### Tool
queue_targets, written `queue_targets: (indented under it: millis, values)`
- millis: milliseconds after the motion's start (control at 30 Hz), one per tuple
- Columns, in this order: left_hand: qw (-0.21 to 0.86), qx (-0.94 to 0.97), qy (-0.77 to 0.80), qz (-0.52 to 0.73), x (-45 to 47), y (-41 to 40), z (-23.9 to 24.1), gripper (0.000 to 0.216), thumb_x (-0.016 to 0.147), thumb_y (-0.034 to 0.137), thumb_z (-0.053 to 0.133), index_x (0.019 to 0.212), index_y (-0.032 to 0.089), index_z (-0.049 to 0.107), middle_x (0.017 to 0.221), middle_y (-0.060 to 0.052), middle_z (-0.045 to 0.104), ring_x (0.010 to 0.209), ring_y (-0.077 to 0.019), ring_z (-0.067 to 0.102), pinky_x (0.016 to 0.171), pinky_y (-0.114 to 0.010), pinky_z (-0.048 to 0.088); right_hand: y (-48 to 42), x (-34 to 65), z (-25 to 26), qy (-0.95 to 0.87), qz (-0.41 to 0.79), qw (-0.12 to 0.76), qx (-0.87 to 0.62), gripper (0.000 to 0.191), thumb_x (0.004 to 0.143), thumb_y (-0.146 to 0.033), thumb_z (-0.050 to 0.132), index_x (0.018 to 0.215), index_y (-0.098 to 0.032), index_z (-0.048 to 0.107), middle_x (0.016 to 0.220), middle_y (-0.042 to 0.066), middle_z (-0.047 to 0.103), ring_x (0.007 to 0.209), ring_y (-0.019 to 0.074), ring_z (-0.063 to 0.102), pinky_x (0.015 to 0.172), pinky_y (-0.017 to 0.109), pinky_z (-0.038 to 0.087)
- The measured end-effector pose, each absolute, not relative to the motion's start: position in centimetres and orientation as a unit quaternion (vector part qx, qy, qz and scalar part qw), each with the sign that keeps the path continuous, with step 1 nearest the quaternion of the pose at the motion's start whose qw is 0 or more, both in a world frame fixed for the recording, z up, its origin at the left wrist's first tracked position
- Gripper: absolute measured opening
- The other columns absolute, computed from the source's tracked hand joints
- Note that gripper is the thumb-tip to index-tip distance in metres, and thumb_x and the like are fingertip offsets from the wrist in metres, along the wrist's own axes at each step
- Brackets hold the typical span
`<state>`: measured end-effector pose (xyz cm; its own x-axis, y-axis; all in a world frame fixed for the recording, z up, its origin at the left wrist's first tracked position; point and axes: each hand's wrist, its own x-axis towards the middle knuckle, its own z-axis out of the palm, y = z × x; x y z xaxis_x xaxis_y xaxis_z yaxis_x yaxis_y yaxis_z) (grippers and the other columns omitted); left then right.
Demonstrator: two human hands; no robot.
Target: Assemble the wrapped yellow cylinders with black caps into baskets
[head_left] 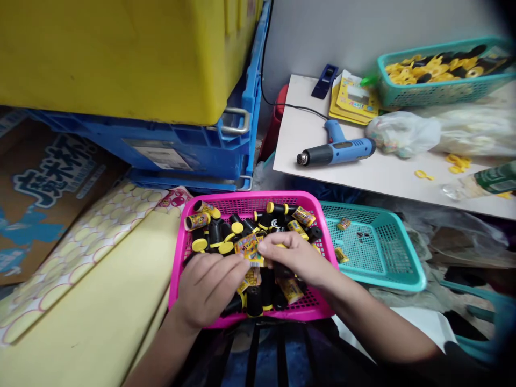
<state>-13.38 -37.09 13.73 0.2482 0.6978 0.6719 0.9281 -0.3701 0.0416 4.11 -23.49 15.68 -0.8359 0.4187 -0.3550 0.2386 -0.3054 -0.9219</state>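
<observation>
Over a pink plastic basket (237,200), both of my hands meet at a yellow printed label sleeve (248,247). My left hand (212,285) is closed, with its fingertips pinching the sleeve's lower left edge. From the other side, my right hand (296,255) pinches it between thumb and curled fingers. Part of a yellow cap shows inside the right fingers; what it belongs to is hidden. Several small black bottles (215,234) with yellow caps fill the basket, some bare and some wearing printed sleeves such as this one (197,221).
Beside the pink basket sits a teal basket (387,242) with a few loose sleeves. A blue heat gun (342,150) lies on the white table (298,123), near a teal basket of yellow and black parts (435,88). Stacked crates (181,145) and yellow sheets (108,274) stand left.
</observation>
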Motion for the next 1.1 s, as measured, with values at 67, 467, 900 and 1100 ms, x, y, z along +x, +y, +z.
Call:
queue_targets:
  millis: [67,467,900,1100]
  values:
    - [0.149,-0.763,-0.530,-0.339,-12.9,-37.0,13.6,0.015,0.084,0.015,0.069,0.100,0.017,0.069,0.091,-0.005,0.077,0.078,-0.0179,0.068,0.076,-0.032,0.050,-23.6,3.8,15.4,-0.591,0.736,0.108,-0.313,0.044,0.077,-0.057,0.068,0.067,-0.015,0.063,0.063,-0.001,0.061,0.058,0.0079,0.052,0.061,0.022,0.041]
    - [-0.393,-0.285,-0.673,-0.558,-12.2,-34.9,14.2,0.039,0.070,0.026,0.078,0.106,0.019,0.064,0.078,0.001,0.066,0.074,-0.0134,0.066,0.067,-0.023,0.056,-22.9,4.0,14.4,-0.521,0.747,0.165,-0.380,0.047,0.065,-0.054,0.080,0.063,-0.015,0.054,0.065,-0.003,0.057,0.062,0.0080,0.049,0.066,0.023,0.039]
    - [-0.464,-0.377,-0.646,-0.474,-12.9,-34.0,17.1,0.061,0.076,0.024,0.070,0.133,0.020,0.050,0.068,0.004,0.064,0.062,-0.0131,0.063,0.059,-0.023,0.050,-22.9,4.4,15.2,-0.667,0.656,0.103,-0.339,0.035,0.078,-0.050,0.069,0.079,-0.016,0.063,0.076,0.001,0.062,0.071,0.0115,0.054,0.069,0.025,0.041]
    - [-0.508,-0.523,-0.619,-0.291,-14.9,-34.0,18.4,0.084,0.077,0.018,0.065,0.153,0.025,0.030,0.066,0.005,0.066,0.059,-0.0153,0.063,0.054,-0.023,0.047,-20.1,3.5,17.9,-0.800,0.563,-0.012,-0.207,0.038,0.086,-0.052,0.063,0.106,-0.021,0.073,0.093,0.003,0.071,0.074,0.0126,0.059,0.069,0.025,0.042]
